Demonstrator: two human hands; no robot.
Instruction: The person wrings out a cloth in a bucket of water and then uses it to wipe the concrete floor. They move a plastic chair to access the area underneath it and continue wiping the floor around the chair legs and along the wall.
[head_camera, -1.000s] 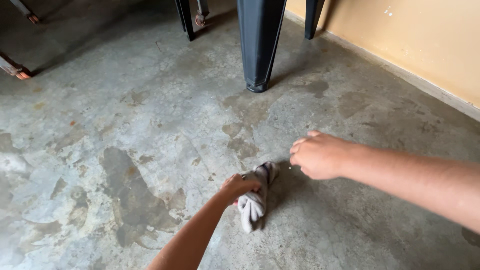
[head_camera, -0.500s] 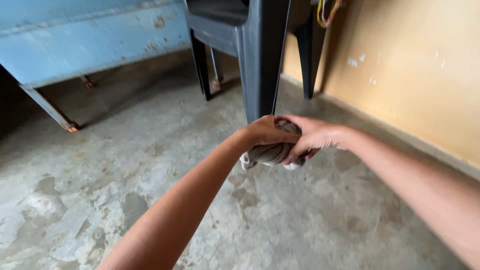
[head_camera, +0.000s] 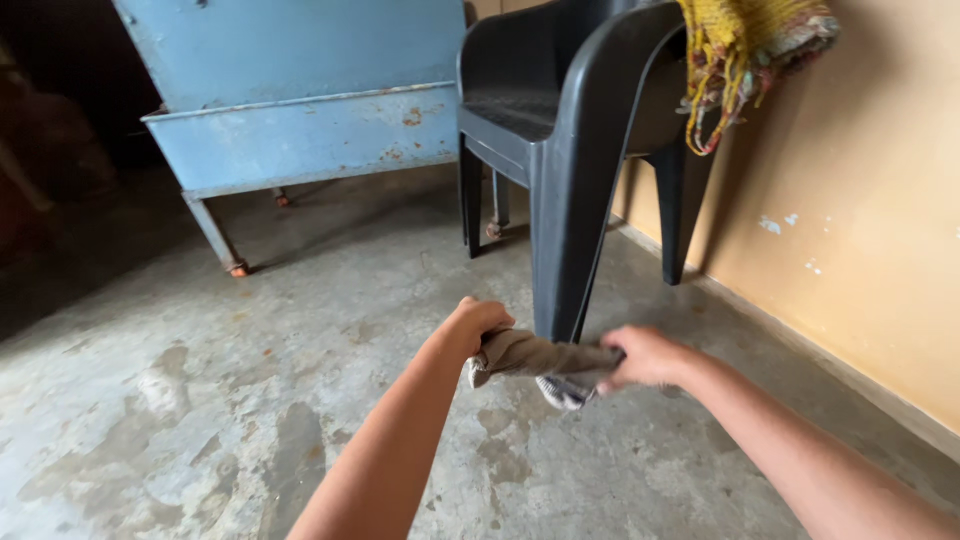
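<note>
Hands first: your left hand sits just left of frame centre, fingers curled into a closed fist around one end of a grey cloth. Your right hand sits just right of centre, also closed, gripping the opposite end. The cloth spans the gap between the two fists as a rolled or twisted band, held above the floor. A loose lighter corner with a dark pattern hangs below the band near your right hand.

Both forearms enter from the lower edge of the frame, the left from lower centre and the right from the lower right corner.

Directly behind the cloth stands a dark plastic chair, filling the upper centre of the frame; its nearest leg comes down just behind the cloth. A yellow knitted fabric hangs over the chair's back at the upper right. A blue metal cabinet with rust spots occupies the upper left. A tan wall runs down the right side. The concrete floor shows dark blotches at the lower left.
</note>
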